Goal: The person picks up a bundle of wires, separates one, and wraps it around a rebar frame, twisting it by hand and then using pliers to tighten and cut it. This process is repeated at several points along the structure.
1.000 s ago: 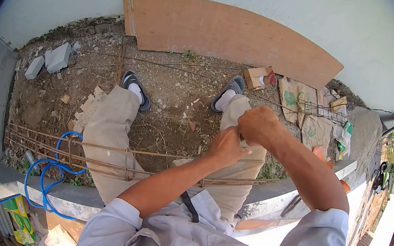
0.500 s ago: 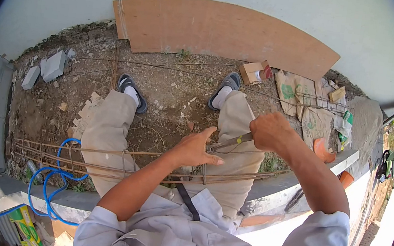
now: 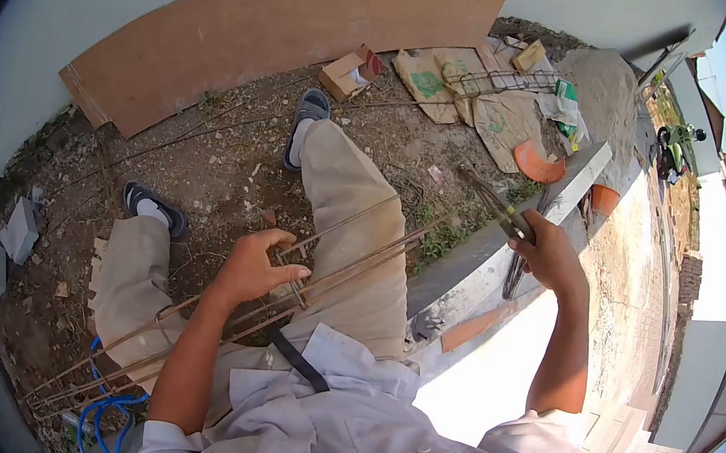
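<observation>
My left hand (image 3: 252, 269) lies over a rebar cage (image 3: 358, 267) that stretches across my lap. Its thumb and index finger are spread apart near a square stirrup, and the other fingers are hidden underneath. Out to the right, my right hand (image 3: 553, 259) is closed round dark long-handled pliers (image 3: 504, 212) with a yellow mark. They point up and left, away from the cage. Just below this hand, a bundle of thin dark wire (image 3: 514, 278) hangs over the concrete ledge (image 3: 465, 286).
Cement bags (image 3: 496, 120), an open cardboard box (image 3: 343, 77) and a broken orange tile piece (image 3: 538, 163) lie on the soil. Plywood (image 3: 296, 39) leans on the wall. Grey blocks (image 3: 19, 229) sit left, a blue hose (image 3: 109, 413) below. An orange pot (image 3: 605, 200) stands right.
My right hand has moved the pliers away from the cage to the right, near the ledge. The view has turned right. My left hand stays at the cage.
</observation>
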`<action>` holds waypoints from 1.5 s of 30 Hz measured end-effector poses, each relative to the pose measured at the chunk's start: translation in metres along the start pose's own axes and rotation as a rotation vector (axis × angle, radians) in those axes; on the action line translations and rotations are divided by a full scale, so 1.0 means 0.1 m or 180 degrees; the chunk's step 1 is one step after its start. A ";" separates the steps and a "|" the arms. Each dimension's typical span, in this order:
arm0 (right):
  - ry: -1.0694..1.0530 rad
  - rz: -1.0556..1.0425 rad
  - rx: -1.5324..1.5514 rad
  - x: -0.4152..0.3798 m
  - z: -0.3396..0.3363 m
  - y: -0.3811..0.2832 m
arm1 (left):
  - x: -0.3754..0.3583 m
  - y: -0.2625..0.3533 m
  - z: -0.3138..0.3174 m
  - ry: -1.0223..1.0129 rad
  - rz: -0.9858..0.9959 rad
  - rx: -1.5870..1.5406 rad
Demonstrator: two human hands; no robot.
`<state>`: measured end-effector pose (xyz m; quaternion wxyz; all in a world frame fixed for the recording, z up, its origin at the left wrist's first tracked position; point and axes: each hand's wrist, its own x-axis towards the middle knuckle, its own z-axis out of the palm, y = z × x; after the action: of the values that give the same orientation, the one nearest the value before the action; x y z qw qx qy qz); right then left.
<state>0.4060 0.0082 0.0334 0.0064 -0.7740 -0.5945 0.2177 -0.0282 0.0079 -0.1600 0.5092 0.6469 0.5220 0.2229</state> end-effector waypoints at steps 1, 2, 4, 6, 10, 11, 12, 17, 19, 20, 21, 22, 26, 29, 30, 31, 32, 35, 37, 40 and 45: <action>-0.0169 0.0337 0.0742 -0.06 0.12 0.20 | 0.03 -0.04 0.03 0.0044 0.0051 0.0058; -0.0123 0.0468 0.1204 -0.08 0.39 0.54 | 0.03 0.02 0.02 -0.0035 -0.0080 0.0111; -0.0070 0.0757 0.1846 -0.11 1.04 1.19 | 0.05 -0.01 0.06 -0.0100 -0.0190 0.0160; -0.0046 0.1065 0.2252 -0.20 1.59 1.58 | 0.07 -0.01 0.08 -0.0134 -0.0270 0.0210; -0.0002 0.1326 0.2993 -0.38 2.38 2.05 | 0.09 -0.01 0.11 -0.0073 -0.0187 0.0233; 0.0061 0.1377 0.3154 -0.42 2.47 2.08 | 0.10 -0.01 0.12 -0.0050 -0.0115 0.0215; 0.0246 0.1158 0.2805 -0.42 2.60 2.20 | 0.11 0.00 0.13 -0.0087 -0.0181 0.0186; 0.1071 0.0613 0.1362 -0.40 2.90 2.50 | 0.12 0.03 0.14 -0.0139 -0.0412 0.0244; 0.1434 0.0660 0.0912 -0.40 2.91 2.56 | 0.12 -0.01 0.18 -0.0146 -0.0433 0.0219; 0.1789 0.0608 0.0846 -0.37 3.08 2.76 | 0.13 -0.02 0.17 -0.0125 -0.0448 0.0206; 0.2139 0.0540 0.0787 -0.31 3.18 2.85 | 0.13 0.01 0.15 -0.0131 -0.0452 0.0274; 0.2039 0.1068 0.1226 -0.32 2.99 2.69 | 0.13 0.05 0.15 -0.0124 -0.0464 0.0337; 0.1783 0.1313 0.2325 -0.31 2.42 2.44 | 0.08 0.02 0.18 0.0049 -0.0190 0.0358; 0.1107 0.1564 0.3377 -0.38 1.60 1.53 | 0.06 -0.03 0.20 0.0261 -0.0082 0.0195; 0.1037 0.1302 0.3451 -0.37 1.49 1.30 | 0.06 -0.02 0.20 0.0340 -0.0120 0.0088; 0.0957 0.1057 0.3515 -0.35 1.45 1.06 | 0.06 -0.03 0.20 0.0420 -0.0152 -0.0028; 0.0874 0.0815 0.3572 -0.33 1.43 0.82 | 0.07 -0.04 0.19 0.0390 -0.0098 -0.0010; 0.1216 -0.0373 0.2756 -0.19 1.72 0.24 | 0.11 -0.31 0.26 0.0702 0.0049 -0.0369; 0.1226 -0.0999 0.2085 -0.20 1.88 -0.22 | 0.12 -0.33 0.24 0.0707 -0.0089 -0.0818; 0.0854 -0.1384 0.1523 -0.33 1.96 -0.81 | 0.11 -0.34 0.20 0.0849 -0.0173 -0.1364; 0.0537 -0.1997 0.0969 -0.43 2.29 -1.10 | 0.10 -0.40 0.19 0.1274 -0.0041 -0.1589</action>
<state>0.2174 -0.0563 -0.1302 0.2372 -0.5592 -0.7614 0.2266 -0.0268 0.0058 -0.2054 0.5409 0.4420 0.5450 0.4637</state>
